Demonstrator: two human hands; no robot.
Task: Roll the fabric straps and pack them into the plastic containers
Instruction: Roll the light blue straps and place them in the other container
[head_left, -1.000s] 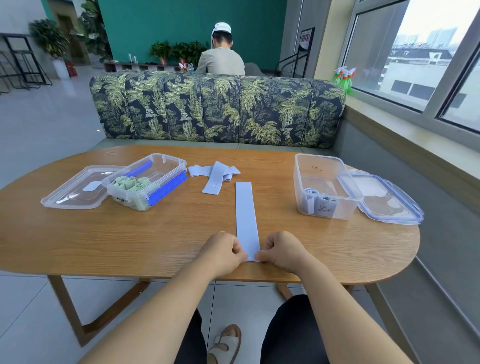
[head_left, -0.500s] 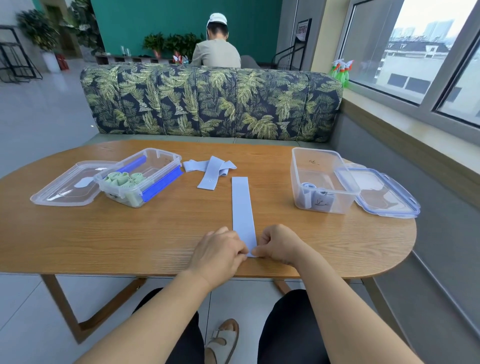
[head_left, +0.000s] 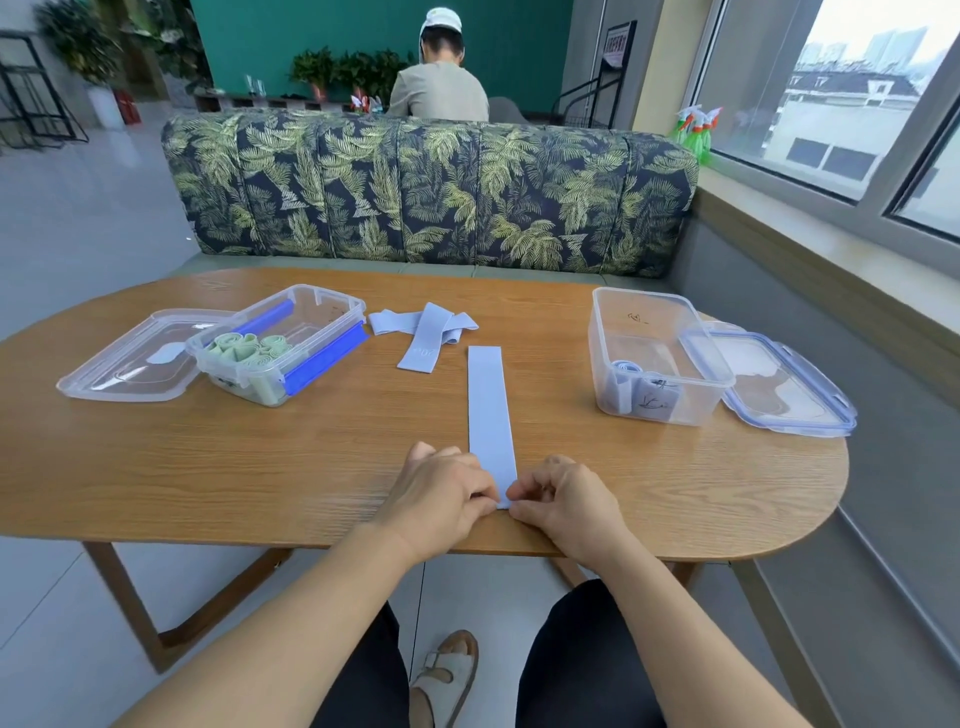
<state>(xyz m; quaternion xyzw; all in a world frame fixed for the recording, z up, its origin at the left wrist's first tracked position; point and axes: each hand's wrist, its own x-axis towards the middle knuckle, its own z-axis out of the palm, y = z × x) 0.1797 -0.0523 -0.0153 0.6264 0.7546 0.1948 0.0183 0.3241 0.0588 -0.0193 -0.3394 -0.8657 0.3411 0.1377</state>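
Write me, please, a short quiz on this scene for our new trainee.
1. True or false: the green rolls sit in the left container.
2. Which part of the flat blue strap do the left hand and right hand pinch? A) the near end B) the far end C) the middle
3. Fill in: the packed rolls in the right container are ____ in colour.
Key: 1 true; 2 A; 3 blue.
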